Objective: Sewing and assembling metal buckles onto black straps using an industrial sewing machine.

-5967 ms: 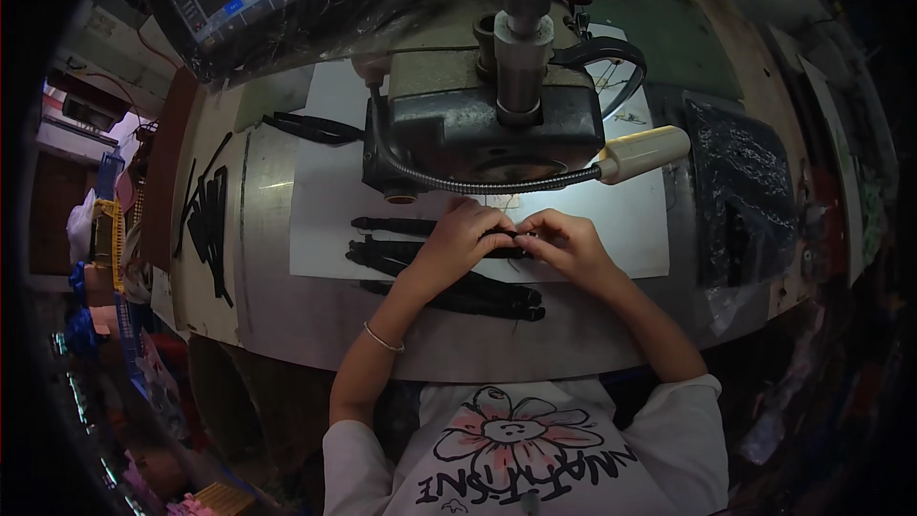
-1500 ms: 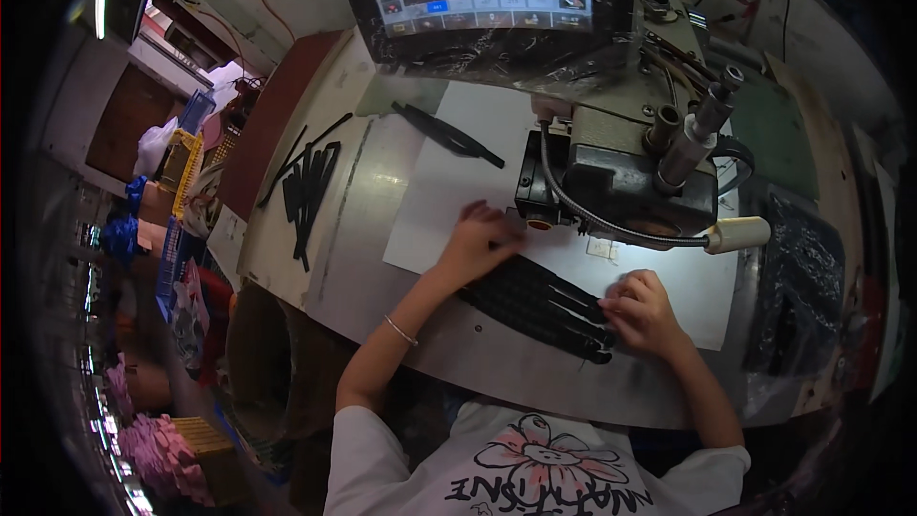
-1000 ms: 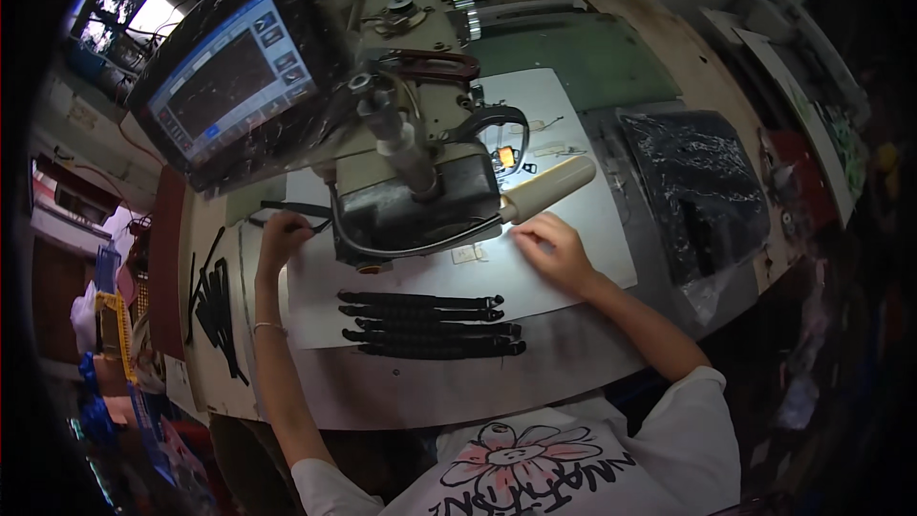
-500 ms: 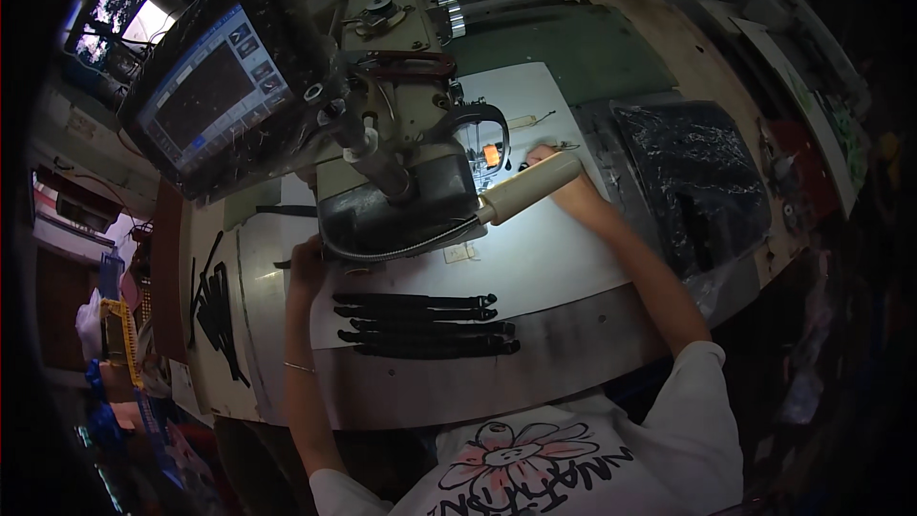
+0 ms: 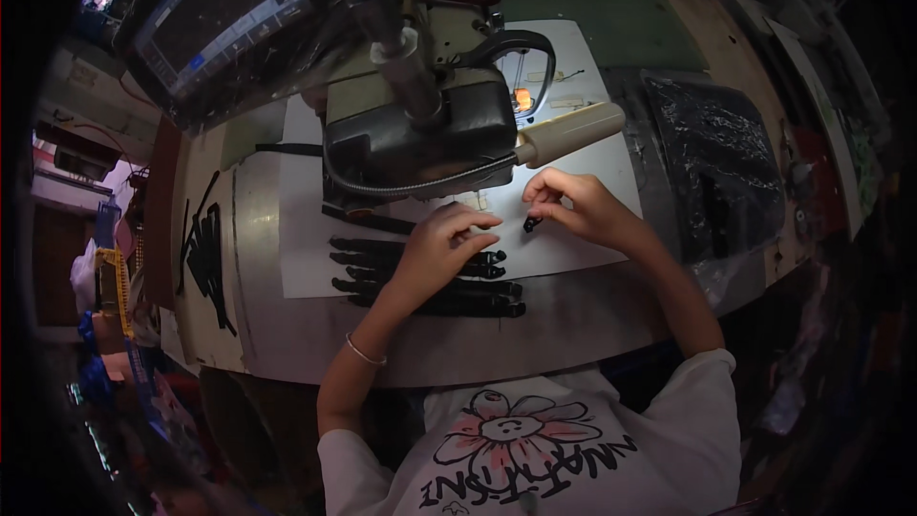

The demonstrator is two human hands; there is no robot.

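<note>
My left hand (image 5: 441, 248) hovers over the row of black straps (image 5: 377, 272), thumb and fingers apart, with nothing visible between them. One more black strap (image 5: 368, 220) runs from under the sewing machine head (image 5: 420, 139) toward this hand and disappears behind it. My right hand (image 5: 585, 208) is to its right, just below the pale lamp tube (image 5: 573, 134). Its fingers pinch a small black piece (image 5: 531, 225) that looks like a buckle or strap end. The straps lie side by side at the front of the white sheet (image 5: 611, 248), narrow fittings at their right ends.
A screen (image 5: 220, 10) stands at the upper left. A heap of thin black straps (image 5: 205, 268) lies on the left of the table. At the right is a black item in clear plastic (image 5: 716, 162). A small pale tab (image 5: 568, 103) lies beyond the lamp tube.
My right hand has come back from beyond the lamp tube to its near side. My left hand has moved right from beside the machine head to over the straps. The view has shifted.
</note>
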